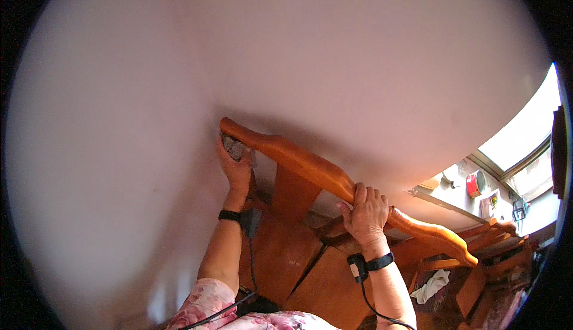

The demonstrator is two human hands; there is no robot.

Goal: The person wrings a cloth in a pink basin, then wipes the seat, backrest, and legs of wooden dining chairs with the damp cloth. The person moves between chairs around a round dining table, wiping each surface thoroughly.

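The curved wooden top rail of a chair slants across the middle, close to the pale wall. A broad wooden back slat drops from it. Under the rail's left end, my left hand grips a worn greyish pad or folded cloth, which sits against the wood. Farther right, my right hand is wrapped over the rail, fingers on top and thumb on the near side. Past it runs another glossy curved wooden length; my hand hides whether the two join.
Plain wall rises behind the chair. At right, a window adjoins a ledge with a red tin. A white cloth lies among wooden furniture at lower right. Black cables trail from bands on both wrists.
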